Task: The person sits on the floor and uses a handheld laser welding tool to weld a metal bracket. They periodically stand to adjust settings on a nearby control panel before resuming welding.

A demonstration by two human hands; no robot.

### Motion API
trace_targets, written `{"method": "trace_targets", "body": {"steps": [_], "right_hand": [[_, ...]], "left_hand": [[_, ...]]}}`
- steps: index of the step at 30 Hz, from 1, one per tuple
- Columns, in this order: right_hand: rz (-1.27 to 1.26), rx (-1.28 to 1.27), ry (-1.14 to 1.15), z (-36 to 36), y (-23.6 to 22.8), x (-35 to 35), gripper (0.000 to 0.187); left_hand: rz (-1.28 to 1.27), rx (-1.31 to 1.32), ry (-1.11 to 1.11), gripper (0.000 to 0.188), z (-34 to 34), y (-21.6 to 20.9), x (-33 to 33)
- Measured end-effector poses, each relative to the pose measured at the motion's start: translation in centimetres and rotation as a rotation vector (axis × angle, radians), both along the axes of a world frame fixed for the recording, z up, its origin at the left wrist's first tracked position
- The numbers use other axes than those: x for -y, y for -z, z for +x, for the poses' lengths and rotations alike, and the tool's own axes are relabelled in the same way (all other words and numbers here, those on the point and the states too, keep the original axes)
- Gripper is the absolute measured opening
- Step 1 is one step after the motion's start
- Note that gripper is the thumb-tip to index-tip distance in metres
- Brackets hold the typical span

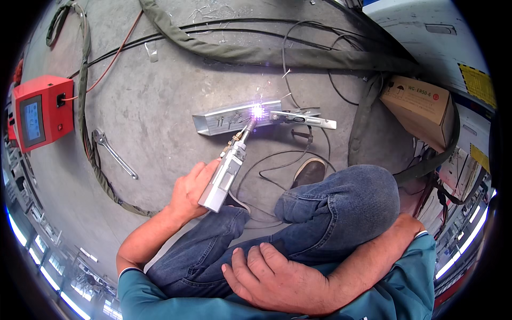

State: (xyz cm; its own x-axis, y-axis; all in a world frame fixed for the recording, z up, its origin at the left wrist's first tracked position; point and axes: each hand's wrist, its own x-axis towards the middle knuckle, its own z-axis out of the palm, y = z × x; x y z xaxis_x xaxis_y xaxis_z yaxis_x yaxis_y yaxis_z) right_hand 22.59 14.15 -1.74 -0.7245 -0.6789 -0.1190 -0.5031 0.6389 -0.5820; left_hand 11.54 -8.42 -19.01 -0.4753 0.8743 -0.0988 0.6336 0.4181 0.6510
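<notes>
My left hand [189, 189] is wrapped round a silver handheld laser welding gun [226, 173]. Its narrow nozzle points forward to a bright white-violet welding spark [257, 111]. That glow sits on a shiny metal channel [218, 121] lying on the floor, and hides the spot where tip and metal meet. Several short dark marks or slots show on the channel's face. Locking pliers [314, 121] extend rightward from the channel's right part, seemingly clamped on it. Across my lap rests my right hand [280, 280], holding nothing, its fingers loosely apart.
A red machine with a screen [45, 112] stands at the left, near an adjustable wrench [114, 154]. A thick green sheathed hose [240, 53] and black cables cross the floor beyond the channel. At right are a cardboard box [416, 109] and a white cabinet [421, 26].
</notes>
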Motion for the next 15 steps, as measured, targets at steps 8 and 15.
{"method": "trace_targets", "body": {"steps": [8, 15], "right_hand": [[0.007, -0.019, 0.011, 0.1, 0.0, -0.1, 0.043], [0.032, -0.235, 0.001, 1.6, 2.1, 0.5, 0.043]], "left_hand": [[-0.097, 0.033, -0.021, 0.067, 0.8, -0.3, 0.2], [-0.163, 0.027, -0.006, 0.071, 1.4, -0.3, 0.4]]}}
